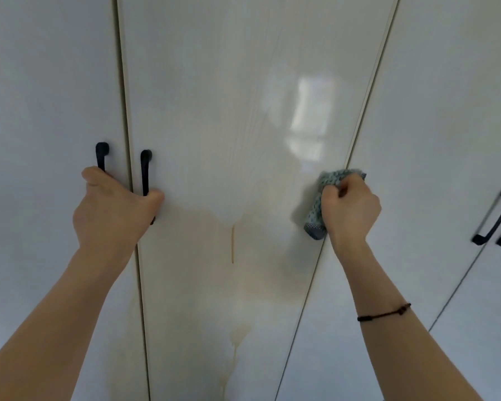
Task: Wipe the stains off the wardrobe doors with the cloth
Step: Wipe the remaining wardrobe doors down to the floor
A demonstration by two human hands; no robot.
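The left door (47, 140) is pale and glossy. At its right edge, across the gap, stands a pair of black handles (145, 172). The left hand (116, 206) is curled round their lower parts, which probably keeps the doors from swinging under pressure.

The middle door (203, 96) carries the dirt. A thin yellowish drip stain (232, 244) runs down its centre, and a wider lower stain (237, 340) spreads towards the bottom edge. Neither is under the cloth. The panel looks stiff, smooth and slippery, so rubbing should glide easily, though a dried drip may need firm pressure.

A bright reflection (310, 120) sits on the upper right of this door and could hide faint marks.

Close to the door's right edge, the cloth (318, 204) is pressed against the panel, well apart from both stains. It is grey-blue, dotted, soft and light, and bunched into a wad. The right hand (350, 209) holds it in a closed fist, with an end sticking out above and below. A bunched grip like this suits it, since a limp cloth would otherwise fold away.

A dark cord (383, 314) circles the right forearm. Further right, the far handles (495, 218) stick out from the next doors and would catch a wide sweep.
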